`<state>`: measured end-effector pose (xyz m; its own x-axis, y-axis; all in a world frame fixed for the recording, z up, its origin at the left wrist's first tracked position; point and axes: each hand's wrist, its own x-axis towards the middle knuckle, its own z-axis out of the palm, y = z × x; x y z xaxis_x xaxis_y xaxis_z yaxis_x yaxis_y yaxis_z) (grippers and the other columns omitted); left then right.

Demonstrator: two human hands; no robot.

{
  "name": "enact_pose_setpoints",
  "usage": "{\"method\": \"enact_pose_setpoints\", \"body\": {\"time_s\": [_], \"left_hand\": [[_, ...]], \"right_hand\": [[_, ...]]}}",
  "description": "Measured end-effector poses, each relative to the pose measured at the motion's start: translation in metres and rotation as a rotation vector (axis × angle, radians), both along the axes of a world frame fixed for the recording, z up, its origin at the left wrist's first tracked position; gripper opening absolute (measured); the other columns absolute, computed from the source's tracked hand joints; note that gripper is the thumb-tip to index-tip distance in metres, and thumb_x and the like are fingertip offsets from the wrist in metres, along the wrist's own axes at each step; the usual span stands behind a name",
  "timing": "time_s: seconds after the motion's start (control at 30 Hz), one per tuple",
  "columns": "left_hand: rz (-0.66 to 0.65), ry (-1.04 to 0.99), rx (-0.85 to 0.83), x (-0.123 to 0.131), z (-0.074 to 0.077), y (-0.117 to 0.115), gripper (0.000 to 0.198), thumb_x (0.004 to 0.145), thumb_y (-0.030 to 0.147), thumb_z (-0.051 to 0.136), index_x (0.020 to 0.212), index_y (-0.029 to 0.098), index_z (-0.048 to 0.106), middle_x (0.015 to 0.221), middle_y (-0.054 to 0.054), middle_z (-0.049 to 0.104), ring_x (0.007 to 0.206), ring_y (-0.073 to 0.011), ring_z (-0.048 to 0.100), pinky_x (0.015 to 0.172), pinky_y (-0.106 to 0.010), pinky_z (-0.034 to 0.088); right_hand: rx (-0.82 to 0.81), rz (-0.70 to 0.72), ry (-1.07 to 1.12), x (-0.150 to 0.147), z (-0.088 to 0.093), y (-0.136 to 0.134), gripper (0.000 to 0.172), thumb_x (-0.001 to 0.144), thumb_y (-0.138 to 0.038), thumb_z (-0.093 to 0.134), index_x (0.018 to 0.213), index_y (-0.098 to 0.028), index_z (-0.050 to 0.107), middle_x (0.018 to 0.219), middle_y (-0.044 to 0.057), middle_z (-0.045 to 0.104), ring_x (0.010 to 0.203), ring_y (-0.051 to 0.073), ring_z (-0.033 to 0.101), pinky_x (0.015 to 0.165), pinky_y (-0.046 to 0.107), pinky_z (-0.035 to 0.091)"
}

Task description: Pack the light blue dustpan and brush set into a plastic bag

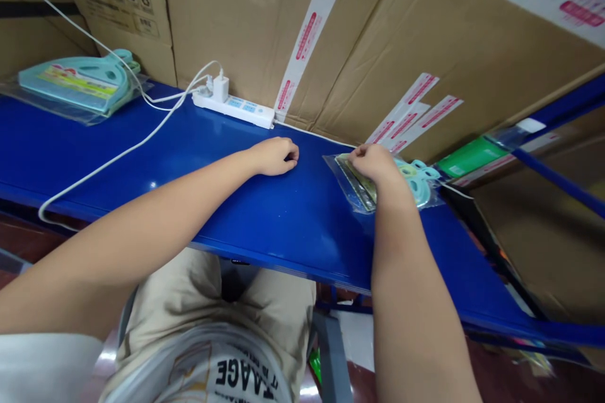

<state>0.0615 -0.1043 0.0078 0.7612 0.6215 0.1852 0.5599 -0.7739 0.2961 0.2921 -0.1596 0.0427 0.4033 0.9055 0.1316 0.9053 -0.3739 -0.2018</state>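
My left hand (pixel 278 156) rests on the blue tabletop (pixel 288 208), its fingers curled in loosely with nothing visible in them. Farther right, my right hand (pixel 373 162) has thumb and fingers pinched together at the upper part of a clear plastic bag (pixel 360 192). Inside that bag lies something flat and dark-edged. Light-blue looped plastic parts (pixel 418 184) show beyond my right wrist, which partly covers them. Whether they belong to the same pack I cannot tell.
A white power strip (pixel 236 108) with a plugged-in charger and white cables stands against large cardboard boxes (pixel 250 25). Bagged light-blue plastic items (pixel 75 82) lie at the left. A green package (pixel 472 157) is at the right, beside a blue frame bar (pixel 562 182).
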Motion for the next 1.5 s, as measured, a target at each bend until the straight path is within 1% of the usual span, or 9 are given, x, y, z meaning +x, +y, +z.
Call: {"method": "enact_pose_setpoints", "body": {"time_s": [0.17, 0.33, 0.5, 0.87, 1.07, 1.2, 1.3, 1.4, 1.5], "left_hand": [[-0.053, -0.03, 0.009, -0.002, 0.0, 0.007, 0.019, 0.085, 0.021, 0.059, 0.094, 0.019, 0.076, 0.102, -0.007, 0.076, 0.083, -0.0176, 0.068, 0.081, -0.03, 0.052], [-0.046, -0.037, 0.023, -0.001, -0.002, 0.006, 0.018, 0.085, 0.022, 0.06, 0.092, 0.02, 0.076, 0.1, -0.007, 0.077, 0.083, -0.0179, 0.068, 0.08, -0.03, 0.052], [-0.035, -0.007, 0.016, 0.0, 0.001, 0.002, 0.018, 0.086, 0.021, 0.06, 0.095, 0.019, 0.075, 0.103, -0.008, 0.076, 0.087, -0.019, 0.068, 0.083, -0.03, 0.051], [-0.051, 0.0, 0.015, -0.002, 0.002, 0.001, 0.02, 0.086, 0.021, 0.059, 0.096, 0.019, 0.076, 0.107, -0.009, 0.076, 0.094, -0.0211, 0.069, 0.087, -0.032, 0.052], [-0.025, 0.003, -0.017, -0.001, 0.004, -0.003, 0.022, 0.087, 0.022, 0.058, 0.099, 0.019, 0.076, 0.109, -0.008, 0.077, 0.098, -0.021, 0.07, 0.09, -0.031, 0.051], [0.098, -0.081, -0.01, 0.0, 0.008, -0.006, 0.027, 0.091, 0.024, 0.055, 0.108, 0.017, 0.075, 0.113, -0.011, 0.075, 0.104, -0.0233, 0.069, 0.094, -0.035, 0.051], [0.154, -0.173, 0.009, -0.001, 0.01, -0.005, 0.029, 0.092, 0.022, 0.053, 0.112, 0.015, 0.073, 0.114, -0.013, 0.074, 0.107, -0.0244, 0.069, 0.096, -0.037, 0.051], [0.154, -0.173, -0.001, -0.002, 0.011, -0.003, 0.028, 0.092, 0.02, 0.054, 0.112, 0.015, 0.072, 0.113, -0.013, 0.075, 0.107, -0.0248, 0.069, 0.096, -0.037, 0.051], [0.13, -0.072, -0.043, -0.001, 0.01, -0.004, 0.027, 0.091, 0.021, 0.056, 0.111, 0.015, 0.073, 0.116, -0.014, 0.074, 0.11, -0.0267, 0.069, 0.097, -0.038, 0.051]], "right_hand": [[-0.011, -0.035, -0.015, 0.003, 0.013, -0.007, 0.023, 0.086, -0.03, 0.067, 0.065, -0.025, 0.058, 0.077, 0.009, 0.073, 0.089, 0.028, 0.071, 0.079, 0.033, 0.052], [-0.166, 0.047, -0.158, -0.008, 0.009, -0.007, 0.019, 0.077, -0.034, 0.076, 0.065, -0.026, 0.063, 0.073, 0.008, 0.072, 0.087, 0.03, 0.072, 0.074, 0.033, 0.052], [-0.22, 0.073, -0.312, -0.011, -0.002, -0.001, 0.002, 0.074, -0.024, 0.072, 0.076, -0.023, 0.071, 0.086, 0.013, 0.077, 0.092, 0.032, 0.074, 0.073, 0.035, 0.054], [-0.274, 0.014, -0.301, -0.02, 0.004, -0.007, 0.017, 0.075, -0.015, 0.068, 0.09, -0.019, 0.075, 0.109, 0.021, 0.078, 0.107, 0.036, 0.075, 0.08, 0.037, 0.056], [-0.11, 0.035, -0.182, -0.018, 0.002, -0.004, 0.014, 0.069, -0.01, 0.069, 0.066, -0.022, 0.063, 0.079, 0.014, 0.075, 0.093, 0.033, 0.075, 0.077, 0.036, 0.056], [0.101, 0.089, 0.367, -0.036, -0.006, 0.005, 0.023, 0.071, -0.007, 0.069, 0.069, -0.023, 0.054, 0.057, -0.001, 0.06, 0.065, 0.019, 0.067, 0.067, 0.029, 0.056], [0.245, 0.22, 0.741, -0.05, -0.011, 0.011, 0.019, 0.078, -0.01, 0.068, 0.081, -0.023, 0.054, 0.068, -0.002, 0.063, 0.064, 0.016, 0.065, 0.065, 0.029, 0.057], [0.37, 0.213, 0.543, -0.042, -0.009, 0.011, 0.008, 0.084, -0.017, 0.064, 0.09, -0.021, 0.06, 0.088, 0.006, 0.071, 0.086, 0.023, 0.071, 0.08, 0.037, 0.059], [0.347, 0.034, 0.14, -0.02, -0.004, 0.005, 0.014, 0.082, -0.018, 0.066, 0.096, -0.017, 0.067, 0.106, 0.017, 0.073, 0.111, 0.032, 0.068, 0.098, 0.045, 0.053]]}}
